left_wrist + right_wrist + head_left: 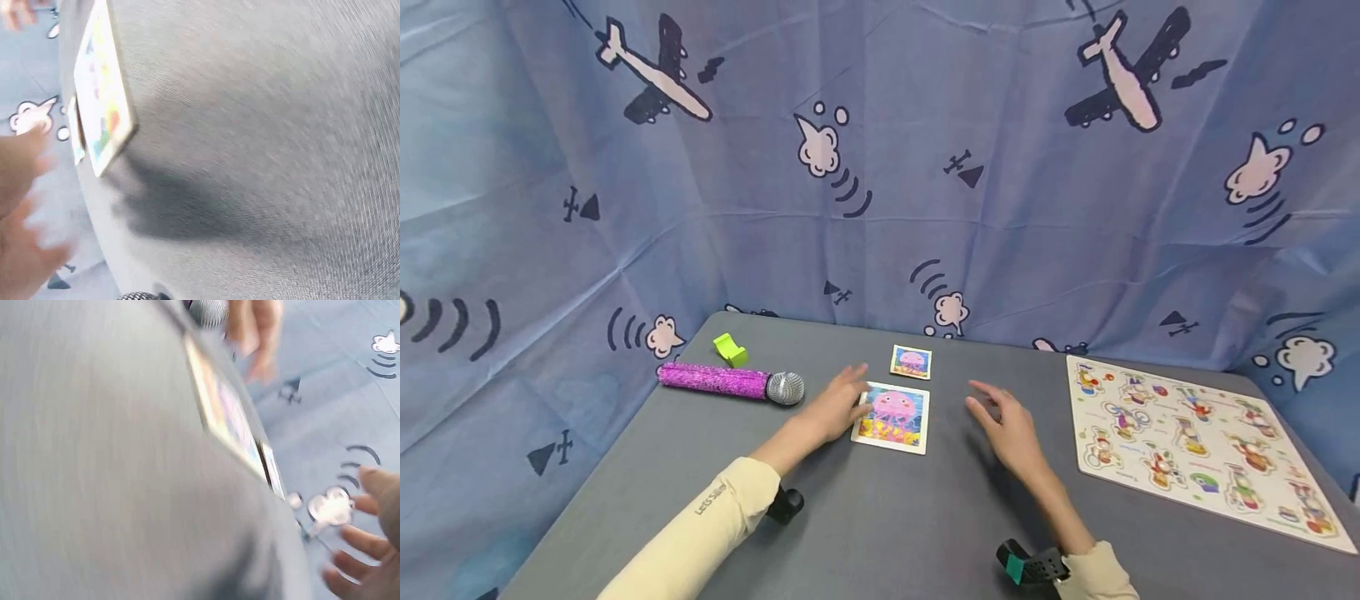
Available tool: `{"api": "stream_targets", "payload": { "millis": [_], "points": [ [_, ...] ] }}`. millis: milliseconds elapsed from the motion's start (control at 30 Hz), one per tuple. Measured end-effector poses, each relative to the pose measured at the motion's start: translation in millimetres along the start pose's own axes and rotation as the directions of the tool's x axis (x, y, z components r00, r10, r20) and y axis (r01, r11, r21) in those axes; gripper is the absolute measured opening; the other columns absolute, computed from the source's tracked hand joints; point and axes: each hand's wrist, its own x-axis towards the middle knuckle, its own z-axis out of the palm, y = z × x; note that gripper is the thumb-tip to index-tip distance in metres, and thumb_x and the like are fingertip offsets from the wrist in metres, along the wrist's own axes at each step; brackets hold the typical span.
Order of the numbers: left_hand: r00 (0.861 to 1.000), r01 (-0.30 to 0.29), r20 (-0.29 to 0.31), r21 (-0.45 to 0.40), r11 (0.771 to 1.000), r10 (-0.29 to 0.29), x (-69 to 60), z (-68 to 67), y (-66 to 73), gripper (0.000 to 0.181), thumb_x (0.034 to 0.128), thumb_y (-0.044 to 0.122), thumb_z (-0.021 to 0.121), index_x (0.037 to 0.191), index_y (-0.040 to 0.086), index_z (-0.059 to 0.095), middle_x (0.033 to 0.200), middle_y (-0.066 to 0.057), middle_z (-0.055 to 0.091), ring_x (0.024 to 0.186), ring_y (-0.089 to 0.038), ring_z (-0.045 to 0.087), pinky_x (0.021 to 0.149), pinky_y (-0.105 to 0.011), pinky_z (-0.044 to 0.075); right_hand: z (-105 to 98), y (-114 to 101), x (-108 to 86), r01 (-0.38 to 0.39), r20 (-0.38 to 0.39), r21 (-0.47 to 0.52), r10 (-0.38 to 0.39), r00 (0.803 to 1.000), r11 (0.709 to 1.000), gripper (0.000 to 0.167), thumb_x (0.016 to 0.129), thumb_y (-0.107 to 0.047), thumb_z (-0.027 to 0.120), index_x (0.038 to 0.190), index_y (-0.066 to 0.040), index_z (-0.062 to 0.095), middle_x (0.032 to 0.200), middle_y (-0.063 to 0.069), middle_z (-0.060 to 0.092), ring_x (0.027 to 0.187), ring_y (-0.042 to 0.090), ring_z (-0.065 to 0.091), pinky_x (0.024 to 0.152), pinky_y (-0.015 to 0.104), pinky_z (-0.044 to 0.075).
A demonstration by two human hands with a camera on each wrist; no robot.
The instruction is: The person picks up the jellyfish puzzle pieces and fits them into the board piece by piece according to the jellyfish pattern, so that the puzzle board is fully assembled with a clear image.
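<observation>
A square jellyfish picture board [891, 417] lies flat in the middle of the grey table. Just behind it is a smaller jellyfish card [912, 362]. My left hand [831, 408] hovers at the larger board's left edge, its fingers loosely bent and gripping nothing. Its shadow falls on the table in the left wrist view, apart from the board [103, 94]. To the right of the board, my right hand [1015, 429] is held above the table, with its fingers spread and nothing in them. The right wrist view shows those fingers [362, 544] blurred and separated.
At the left lies a glittery purple microphone [715, 379] with a silver head, and a lime-green curved block [731, 350] behind it. A large white picture puzzle board [1210, 442] covers the table's right side. Blue printed cloth [895, 250] hangs behind the table.
</observation>
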Motion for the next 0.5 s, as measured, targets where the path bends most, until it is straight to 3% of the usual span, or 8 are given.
{"api": "stream_targets", "payload": {
  "millis": [100,200,267,333,500],
  "points": [
    [0.992,0.058,-0.124,0.187,0.981,-0.035,5.8,2.8,-0.8,0.052,0.0984,0.033,0.052,0.146,0.015,0.04,0.159,-0.012,0.01,0.144,-0.037,0.0,0.111,-0.061,0.013,-12.4,4.1,2.1,0.058,-0.083,-0.252,-0.082,0.993,0.966,0.05,0.097,-0.03,0.054,0.139,-0.004,0.047,0.146,0.029,0.033,0.135,0.048,0.024,0.104,0.066,0.022],
    [0.975,0.155,-0.205,0.333,0.93,-0.089,11.5,7.1,-0.3,0.066,0.0954,0.054,0.045,0.153,0.03,0.022,0.16,-0.003,-0.01,0.143,-0.03,-0.02,0.11,-0.065,-0.001,-17.6,7.8,3.2,0.073,-0.107,-0.412,-0.127,0.986,0.908,0.065,0.094,-0.047,0.053,0.147,-0.014,0.037,0.157,0.025,0.005,0.141,0.048,-0.007,0.101,0.075,0.005],
    [0.964,0.214,-0.226,0.362,0.907,-0.137,14.0,9.5,1.1,0.075,0.0906,0.065,0.042,0.153,0.035,0.014,0.159,-0.001,-0.017,0.14,-0.027,-0.027,0.108,-0.065,-0.005,-18.2,8.9,2.9,0.078,-0.095,-0.468,-0.138,0.986,0.88,0.072,0.09,-0.054,0.053,0.149,-0.018,0.033,0.158,0.021,-0.008,0.14,0.044,-0.019,0.098,0.078,-0.001],
    [0.956,0.256,-0.229,0.353,0.9,-0.182,15.4,10.9,2.6,0.081,0.0867,0.072,0.039,0.153,0.036,0.009,0.159,-0.001,-0.019,0.14,-0.028,-0.028,0.107,-0.066,-0.009,-17.3,8.5,2.0,0.077,-0.062,-0.509,-0.126,0.99,0.858,0.079,0.086,-0.06,0.054,0.151,-0.022,0.029,0.157,0.016,-0.017,0.139,0.04,-0.024,0.096,0.08,-0.004],
    [0.94,0.319,-0.231,0.331,0.888,-0.251,16.0,12.1,4.3,0.088,0.0825,0.078,0.038,0.153,0.037,0.004,0.158,-0.002,-0.02,0.14,-0.029,-0.027,0.106,-0.067,-0.008,-14.1,4.1,0.2,0.065,0.024,-0.551,-0.062,0.998,0.832,0.085,0.083,-0.063,0.057,0.152,-0.023,0.027,0.156,0.011,-0.024,0.139,0.039,-0.025,0.096,0.08,-0.004]
  ]
}}
